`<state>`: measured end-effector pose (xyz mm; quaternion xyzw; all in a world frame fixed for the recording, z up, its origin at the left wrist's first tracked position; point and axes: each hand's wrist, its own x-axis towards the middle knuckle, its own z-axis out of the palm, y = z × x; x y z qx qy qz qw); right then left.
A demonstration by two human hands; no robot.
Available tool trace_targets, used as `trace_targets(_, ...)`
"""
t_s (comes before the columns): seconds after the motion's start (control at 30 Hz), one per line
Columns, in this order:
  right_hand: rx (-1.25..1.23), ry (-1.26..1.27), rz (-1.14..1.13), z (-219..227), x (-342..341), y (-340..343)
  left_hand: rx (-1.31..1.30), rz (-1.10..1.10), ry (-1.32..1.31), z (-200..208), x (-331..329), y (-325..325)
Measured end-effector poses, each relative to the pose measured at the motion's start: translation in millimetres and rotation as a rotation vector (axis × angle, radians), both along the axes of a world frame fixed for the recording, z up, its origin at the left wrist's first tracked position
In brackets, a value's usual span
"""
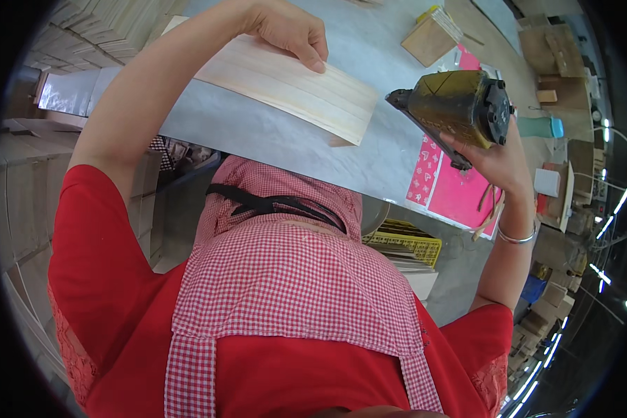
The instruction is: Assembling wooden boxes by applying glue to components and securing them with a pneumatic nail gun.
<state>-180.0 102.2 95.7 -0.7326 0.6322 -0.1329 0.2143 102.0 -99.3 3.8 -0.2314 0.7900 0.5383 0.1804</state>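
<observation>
A pale wooden board (pixel 292 87) lies at a slant on the grey tabletop, its right end near the front edge. My left hand (pixel 289 33) is closed at the board's far edge, with thumb and fingertips against the wood. Part of its grip is hidden behind the edge. In my right hand (pixel 494 157) is a pneumatic nail gun (pixel 453 104), dark with a worn yellow body. The gun is raised to the right of the board, its narrow nose pointing left toward the board's end and apart from it.
A pink printed sheet (pixel 460 191) lies under the gun on the grey table (pixel 258 118). Small wooden pieces (pixel 432 36) sit at the back. Stacked boards (pixel 90 31) stand far left. A teal bottle (pixel 542 127) lies at right. Below the table is a yellow crate (pixel 414 242).
</observation>
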Motion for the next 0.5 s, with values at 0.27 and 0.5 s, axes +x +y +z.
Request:
trace_targets(0.27,0.024,-0.002,0.033,-4,6,-10,0.122,-0.168,0.001,-47,0,-35)
trace_targets(0.5,-0.027,-0.051,0.074,-9,8,-14,0.110,-0.162,0.115,-29,4,-25)
